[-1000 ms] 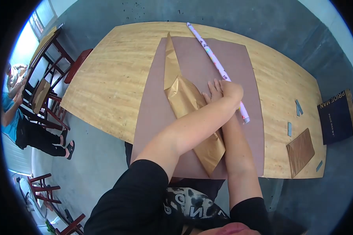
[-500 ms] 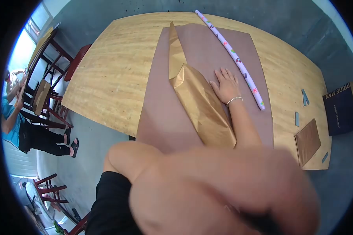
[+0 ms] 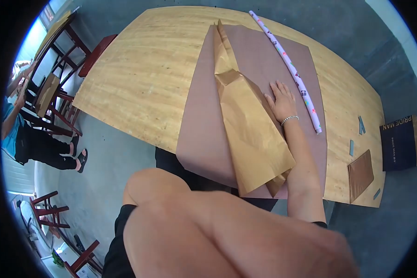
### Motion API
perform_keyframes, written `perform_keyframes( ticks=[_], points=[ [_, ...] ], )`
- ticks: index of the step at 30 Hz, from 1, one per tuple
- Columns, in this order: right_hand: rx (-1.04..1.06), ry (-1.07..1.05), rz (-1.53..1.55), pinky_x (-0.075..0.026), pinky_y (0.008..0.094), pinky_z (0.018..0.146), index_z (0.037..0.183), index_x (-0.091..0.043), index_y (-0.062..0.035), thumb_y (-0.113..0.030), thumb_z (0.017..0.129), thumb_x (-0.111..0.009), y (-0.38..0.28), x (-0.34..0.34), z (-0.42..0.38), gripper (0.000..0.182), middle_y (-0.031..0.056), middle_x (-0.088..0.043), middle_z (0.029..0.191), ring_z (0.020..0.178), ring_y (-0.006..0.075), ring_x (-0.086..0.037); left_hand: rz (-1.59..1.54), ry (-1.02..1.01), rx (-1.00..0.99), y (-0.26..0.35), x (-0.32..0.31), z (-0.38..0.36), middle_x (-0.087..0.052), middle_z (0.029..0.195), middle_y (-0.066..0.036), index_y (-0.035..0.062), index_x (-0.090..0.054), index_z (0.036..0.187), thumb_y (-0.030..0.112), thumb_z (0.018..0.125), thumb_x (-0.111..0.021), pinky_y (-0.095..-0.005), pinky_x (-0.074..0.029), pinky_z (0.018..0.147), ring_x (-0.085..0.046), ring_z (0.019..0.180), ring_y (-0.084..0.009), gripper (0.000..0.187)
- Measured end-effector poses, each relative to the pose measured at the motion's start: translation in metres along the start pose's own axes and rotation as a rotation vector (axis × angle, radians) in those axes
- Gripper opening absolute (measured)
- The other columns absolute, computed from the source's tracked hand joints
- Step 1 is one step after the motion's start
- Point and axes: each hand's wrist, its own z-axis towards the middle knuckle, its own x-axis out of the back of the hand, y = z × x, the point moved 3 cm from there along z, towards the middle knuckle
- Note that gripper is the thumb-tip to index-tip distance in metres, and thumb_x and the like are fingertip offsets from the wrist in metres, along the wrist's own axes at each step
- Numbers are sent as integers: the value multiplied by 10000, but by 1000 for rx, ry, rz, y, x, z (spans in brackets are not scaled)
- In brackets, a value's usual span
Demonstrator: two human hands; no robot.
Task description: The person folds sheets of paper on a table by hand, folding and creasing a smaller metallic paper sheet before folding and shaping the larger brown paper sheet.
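gold paper (image 3: 257, 127) spread wider at its near end, left hand (image 3: 336, 248) drawn low across the front

head view: since the earlier frame, the near part of the gold paper has broadened and flattened, and its lower edge now stands partly open over a folded corner. it lies on a mauve sheet (image 3: 199, 120) on the desk (image 3: 139, 78), its narrow part pointing to the far edge. whatever may be inside it is hidden.

the right hand (image 3: 282, 104) is flat, palm down on the mauve sheet just right of the gold paper, grasping nothing, with a bracelet (image 3: 289, 120) at the wrist. the left arm (image 3: 236, 231) fills the foreground; its hand is too blurred to tell whether it is clenched or released.

a patterned purple roll (image 3: 294, 72) lies slanting to the right of the right hand. farther right are a folded brown packet (image 3: 360, 176) and small blue-grey strips (image 3: 351, 147). a dark bag (image 3: 398, 143) marked "pride man" is beside the desk's right edge; its contents can't be seen. at far left, a person (image 3: 21, 132) in a blue top stands.
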Motion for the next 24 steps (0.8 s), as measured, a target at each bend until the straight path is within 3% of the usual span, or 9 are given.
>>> perform_keyframes(
  ticks=[14,16,24],
  points=[
    [17,52,-9,-251,501,1183,1457,-490,-162,-471,981,-521,2,-2,1,569,90,-382,1574,1471,287,-304,-98,5,86,-10,-4,8,-656,975,-123,-36,-634,1000,35,934,-594,-333,-516,781,-626,903,-205,105],
    [-14,-4,-1,-206,469,1209,1478,-466,-158,-494,979,-497,1,0,0,602,82,-355,1590,1488,262,-268,-109,2,100,-6,1,7,-658,970,-124,-36,-636,996,36,933,-595,-335,-518,778,-627,899,-206,104],
    [-20,-18,-3,-207,466,1211,1485,-454,-166,-496,980,-493,0,1,1,605,80,-353,1591,1489,257,-267,-142,6,142,-10,-9,11,-665,951,-126,-36,-644,982,40,927,-600,-342,-523,769,-633,887,-212,103]
  ],
)
